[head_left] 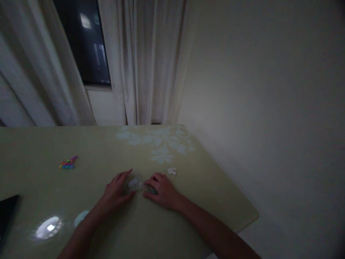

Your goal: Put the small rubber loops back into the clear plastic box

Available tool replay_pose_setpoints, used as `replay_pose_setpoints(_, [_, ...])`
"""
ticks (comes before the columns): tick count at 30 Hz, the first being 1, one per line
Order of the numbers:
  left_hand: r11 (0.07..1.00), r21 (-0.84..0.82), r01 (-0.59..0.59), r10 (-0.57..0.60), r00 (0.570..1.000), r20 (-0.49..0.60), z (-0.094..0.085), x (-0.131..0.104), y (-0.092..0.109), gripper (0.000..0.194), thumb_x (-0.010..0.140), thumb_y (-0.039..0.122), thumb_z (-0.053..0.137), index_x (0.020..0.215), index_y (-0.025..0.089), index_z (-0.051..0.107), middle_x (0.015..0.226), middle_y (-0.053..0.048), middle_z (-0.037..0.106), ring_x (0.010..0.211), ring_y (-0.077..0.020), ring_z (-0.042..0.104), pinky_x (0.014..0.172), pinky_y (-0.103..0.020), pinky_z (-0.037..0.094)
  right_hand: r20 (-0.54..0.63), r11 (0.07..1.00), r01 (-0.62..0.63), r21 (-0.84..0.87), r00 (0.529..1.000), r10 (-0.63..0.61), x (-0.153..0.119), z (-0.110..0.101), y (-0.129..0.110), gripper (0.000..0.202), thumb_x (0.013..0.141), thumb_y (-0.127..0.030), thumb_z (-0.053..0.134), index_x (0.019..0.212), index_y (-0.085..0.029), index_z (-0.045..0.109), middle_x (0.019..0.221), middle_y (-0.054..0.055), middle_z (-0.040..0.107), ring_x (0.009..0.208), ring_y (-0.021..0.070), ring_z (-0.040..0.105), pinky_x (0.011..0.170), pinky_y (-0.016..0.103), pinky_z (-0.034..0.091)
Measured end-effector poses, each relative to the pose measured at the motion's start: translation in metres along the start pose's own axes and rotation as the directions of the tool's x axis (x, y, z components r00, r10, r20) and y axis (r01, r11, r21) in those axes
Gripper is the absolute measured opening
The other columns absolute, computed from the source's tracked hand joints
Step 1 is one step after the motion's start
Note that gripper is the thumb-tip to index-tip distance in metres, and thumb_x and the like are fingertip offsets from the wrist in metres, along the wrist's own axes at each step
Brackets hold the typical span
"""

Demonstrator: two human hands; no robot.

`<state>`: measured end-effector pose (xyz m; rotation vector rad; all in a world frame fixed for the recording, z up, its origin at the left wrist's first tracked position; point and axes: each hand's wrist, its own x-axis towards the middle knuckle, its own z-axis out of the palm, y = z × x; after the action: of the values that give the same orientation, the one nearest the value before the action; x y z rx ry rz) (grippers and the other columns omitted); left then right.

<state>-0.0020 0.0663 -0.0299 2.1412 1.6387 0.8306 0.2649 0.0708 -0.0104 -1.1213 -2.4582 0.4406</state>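
"Where are the hands?"
"Left hand (117, 187), fingers widely parted, holds a clear container (133, 184) on the table (148, 233); right hand (165, 192), fingers curled, gathers a small heap (150, 189) beside it."
"Handling?"
"Container: probably light, slick; grasp its sides gently."

- Clear, round plastic container (134, 182): see-through, a pale patch showing in its middle, between the left hand's (118, 187) thumb and fingers.
- Cluster of small pieces (150, 189): mixed gold and dark, bunched just right of the container, partly covered by the right hand (163, 190).
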Motion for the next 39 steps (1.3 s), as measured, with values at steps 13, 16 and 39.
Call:
replay_pose_setpoints(13, [0.982, 0.162, -0.098, 0.105, 0.994, -0.032, 0.003, -0.025, -0.007, 0.075, 0.092, 0.037, 0.063, 0.162, 0.027, 0.038, 0.152, -0.015, 0.059, 0.135, -0.0375, 0.058, 0.108, -0.054, 0.049, -0.019, 0.939, -0.015, 0.344, 1.0, 0.023, -0.022, -0.001, -0.014, 0.024, 0.102, -0.017, 0.066, 0.125, -0.021, 0.071, 0.119, 0.007, 0.075, 0.112, 0.0203, 0.066, 0.103, 0.032, 0.051])
replay_pose_setpoints(16, [0.983, 0.166, -0.083, 0.093, 0.994, -0.055, 0.0, -0.034, 0.003, 0.072, 0.095, 0.037, 0.061, 0.162, 0.03, 0.036, 0.153, -0.013, 0.058, 0.135, -0.036, 0.058, 0.109, -0.052, 0.049, -0.038, 0.883, -0.098, 0.459, 0.991, 0.129, -0.029, -0.004, -0.021, 0.029, 0.103, -0.011, 0.06, 0.128, -0.022, 0.068, 0.121, 0.007, 0.072, 0.11, 0.0187, 0.068, 0.101, 0.03, 0.053])
replay_pose_setpoints(39, [0.935, 0.13, -0.33, 0.31, 0.939, 0.15, -0.009, -0.016, 0.067, 0.027, 0.098, 0.029, 0.065, 0.124, 0.028, 0.072, 0.125, -0.01, 0.074, 0.115, -0.0307, 0.061, 0.099, -0.048, 0.045, 0.069, 0.984, 0.046, 0.174, 0.996, -0.059, -0.006, -0.02, -0.001, 0.02, 0.096, -0.026, 0.078, 0.115, -0.019, 0.077, 0.114, 0.008, 0.068, 0.111, 0.0224, 0.063, 0.1, 0.034, 0.05])
